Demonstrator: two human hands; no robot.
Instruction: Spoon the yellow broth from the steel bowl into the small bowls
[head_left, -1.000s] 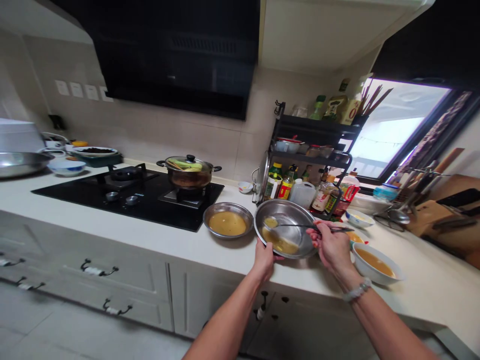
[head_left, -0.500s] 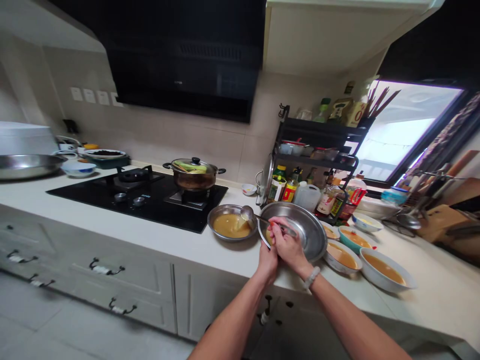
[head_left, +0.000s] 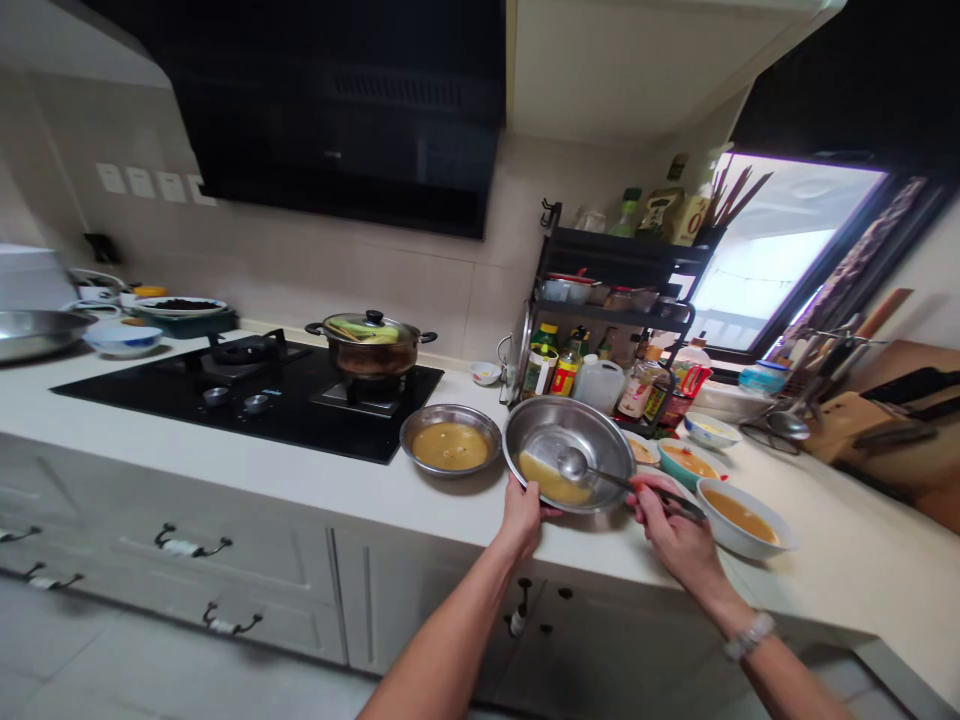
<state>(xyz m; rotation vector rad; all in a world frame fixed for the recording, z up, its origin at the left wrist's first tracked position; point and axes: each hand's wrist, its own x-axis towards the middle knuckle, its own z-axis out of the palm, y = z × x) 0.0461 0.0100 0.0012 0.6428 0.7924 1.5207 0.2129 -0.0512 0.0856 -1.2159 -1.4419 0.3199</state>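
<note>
My left hand [head_left: 521,518] grips the near left rim of a large steel bowl [head_left: 611,450], which tilts toward me with yellowish liquid [head_left: 551,482] pooled on its near side. In my right hand [head_left: 675,535] is the handle of a steel ladle [head_left: 574,464]; its scoop sits inside that bowl at the edge of the liquid. Left of it, a smaller steel dish [head_left: 411,456] holds similar liquid. To the right stand a white bowl [head_left: 780,535] and a green-sided bowl [head_left: 671,466], both with orange-brown liquid. Another bowl is partly hidden behind my right hand.
A lidded pot [head_left: 373,350] sits on the black gas hob [head_left: 300,430]. Behind the large bowl stands a black rack [head_left: 622,258] with several bottles and jars. At right are a wooden knife block [head_left: 844,425] and a small bowl [head_left: 711,432]. A range hood [head_left: 337,120] hangs above.
The ladle has moved from over the smaller dish rightward into the large bowl. My hands have parted, the right going right with the ladle. The view has shifted slightly.
</note>
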